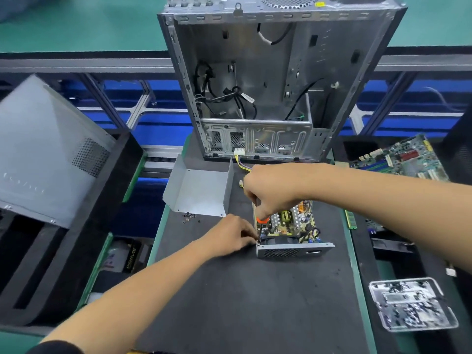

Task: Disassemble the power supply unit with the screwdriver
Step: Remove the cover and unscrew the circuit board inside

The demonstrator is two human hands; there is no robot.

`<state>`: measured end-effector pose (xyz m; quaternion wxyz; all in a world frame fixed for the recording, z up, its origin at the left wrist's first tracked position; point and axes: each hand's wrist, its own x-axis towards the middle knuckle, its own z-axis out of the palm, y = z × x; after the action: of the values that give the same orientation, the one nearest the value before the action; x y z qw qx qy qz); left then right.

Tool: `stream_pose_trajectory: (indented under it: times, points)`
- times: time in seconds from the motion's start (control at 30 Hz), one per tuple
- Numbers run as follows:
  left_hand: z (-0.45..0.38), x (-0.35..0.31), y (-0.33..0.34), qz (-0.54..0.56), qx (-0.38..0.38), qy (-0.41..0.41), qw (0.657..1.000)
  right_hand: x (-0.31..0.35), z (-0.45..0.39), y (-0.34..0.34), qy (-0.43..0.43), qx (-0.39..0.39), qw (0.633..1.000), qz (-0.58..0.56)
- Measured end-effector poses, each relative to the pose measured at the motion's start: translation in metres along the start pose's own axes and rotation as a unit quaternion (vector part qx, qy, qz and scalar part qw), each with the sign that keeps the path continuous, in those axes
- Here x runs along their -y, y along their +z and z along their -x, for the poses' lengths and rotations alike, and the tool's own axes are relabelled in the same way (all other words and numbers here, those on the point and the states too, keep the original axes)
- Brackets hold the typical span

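1. Power supply unit (291, 231) sits on the dark mat (255, 302), just in front of the open computer case (268, 85). Its cover is off; circuit board, coils and heat sinks are exposed. The perforated end plate faces the camera.
2. Right hand (273, 190) reaches in from the right, above the unit's left side. Fingers are curled down round the screwdriver (263, 220); only the orange part of the handle shows below the fist. The shaft points down toward the unit's near-left corner; the tip is hard to make out.
3. Left hand (233, 236) comes in from the lower left. Fingertips are pinched together at the unit's near-left corner, touching the edge of the housing. Whether they hold a screw or only the metal edge, I cannot tell.
4. Removed metal cover (199, 190), bent sheet, lies on the mat to the left of the unit, apart from it.
5. Small dark screws (189, 216) lie loose in a cluster just in front of the cover.
6. Coloured wire bundle with white connector (238, 152) runs from behind the right hand toward the case.
7. Motherboard (401, 157) lies to the right, well apart. Clear plastic tray (411, 305) with small parts at the near right.
8. Grey side panel (51, 154) leans at the left.
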<state>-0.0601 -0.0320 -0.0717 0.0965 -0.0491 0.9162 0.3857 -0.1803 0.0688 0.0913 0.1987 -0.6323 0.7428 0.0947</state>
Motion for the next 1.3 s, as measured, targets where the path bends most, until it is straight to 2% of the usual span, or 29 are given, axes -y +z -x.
stream_pose_trajectory:
  times: [0.53, 0.9, 1.07, 1.23, 1.3]
  points:
    - [0.01, 0.007, 0.029, 0.041, -0.093, 0.018, 0.995, 0.003, 0.004, 0.002, 0.007, -0.005, 1.0, -0.014]
    - [0.02, 0.004, 0.043, 0.008, -0.139, 0.023, 0.99, 0.009, 0.005, 0.002, 0.005, -0.007, 1.0, 0.008]
    - [0.02, 0.003, 0.041, 0.048, -0.149, 0.008, 0.988, 0.022, 0.007, 0.0, -0.034, -0.005, 0.999, 0.037]
    - [0.016, 0.008, 0.034, 0.104, -0.13, -0.002, 0.986, 0.017, 0.003, -0.004, -0.01, 0.006, 1.0, 0.021]
    - [0.017, 0.011, 0.031, 0.136, -0.144, -0.018, 0.98, 0.012, 0.002, -0.003, 0.0, 0.0, 1.0, 0.018]
